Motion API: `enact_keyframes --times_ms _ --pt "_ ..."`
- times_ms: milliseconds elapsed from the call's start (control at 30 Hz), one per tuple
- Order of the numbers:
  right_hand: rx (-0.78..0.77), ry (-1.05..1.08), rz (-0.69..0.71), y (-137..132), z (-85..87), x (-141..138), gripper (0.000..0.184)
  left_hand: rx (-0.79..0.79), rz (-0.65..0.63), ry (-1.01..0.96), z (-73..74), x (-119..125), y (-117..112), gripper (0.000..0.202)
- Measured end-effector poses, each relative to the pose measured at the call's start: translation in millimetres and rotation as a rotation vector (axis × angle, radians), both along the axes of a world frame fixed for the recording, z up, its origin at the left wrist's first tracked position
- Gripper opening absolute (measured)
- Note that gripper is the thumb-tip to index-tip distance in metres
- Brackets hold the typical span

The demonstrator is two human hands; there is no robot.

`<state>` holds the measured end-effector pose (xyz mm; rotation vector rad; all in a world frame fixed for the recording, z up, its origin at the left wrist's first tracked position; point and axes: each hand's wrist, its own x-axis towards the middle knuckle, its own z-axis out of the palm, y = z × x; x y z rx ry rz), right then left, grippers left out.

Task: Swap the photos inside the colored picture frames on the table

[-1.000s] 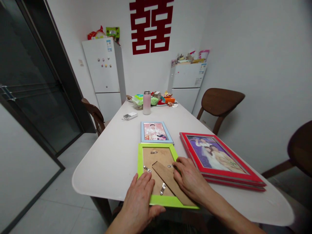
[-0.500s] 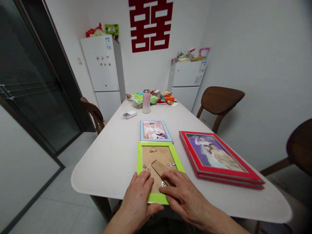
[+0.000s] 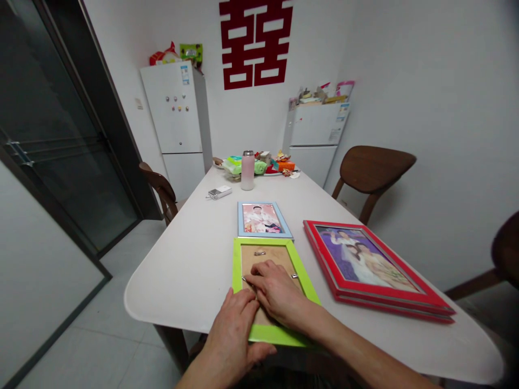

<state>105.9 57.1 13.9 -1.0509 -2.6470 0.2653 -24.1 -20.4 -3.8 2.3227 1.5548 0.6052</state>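
Note:
A lime-green picture frame [image 3: 307, 274] lies face down at the table's near edge, its brown backing board [image 3: 279, 252] showing. My left hand [image 3: 233, 327] holds the frame's near left corner, fingers on top and thumb along the near edge. Across the backing reaches my right hand [image 3: 273, 289], its fingers bent and pressed together with the tips at the left metal clip [image 3: 244, 279]. That hand hides the stand flap. Another clip [image 3: 260, 253] is at the far side, and one more [image 3: 294, 276] at the right.
Beyond the green frame lies a light-blue framed photo [image 3: 265, 235]. Stacked red frames [image 3: 379, 300] are on the right. Farther back are a small white device [image 3: 219, 192], a pink bottle [image 3: 247, 172] and colourful packets [image 3: 286, 166]. Brown chairs [image 3: 377, 168] stand beside the table [image 3: 182, 270].
My right hand has moved from the frame's near right part to the left clip, covering the flap. My left hand keeps its place on the frame. The view has shifted slightly.

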Motion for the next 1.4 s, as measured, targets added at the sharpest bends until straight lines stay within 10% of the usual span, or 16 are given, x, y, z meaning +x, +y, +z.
enact_keyframes --times_ms 267,500,1000,1400 --pt "-0.002 0.039 -0.003 6 -6.0 1 0.024 0.033 -0.011 -0.033 -5.5 -1 0 0.060" --pt "0.001 0.089 -0.342 53 -11.9 -2 0.022 0.029 0.012 0.017 -1.7 -1 -1 0.056" --pt "-0.057 0.129 -0.601 91 -18.7 -11 0.013 -0.023 0.036 0.089 5.8 0 -4 0.047" --pt "-0.166 0.709 -0.421 25 8.8 53 0.026 0.188 -0.036 0.123 0.0 27 0 0.035"
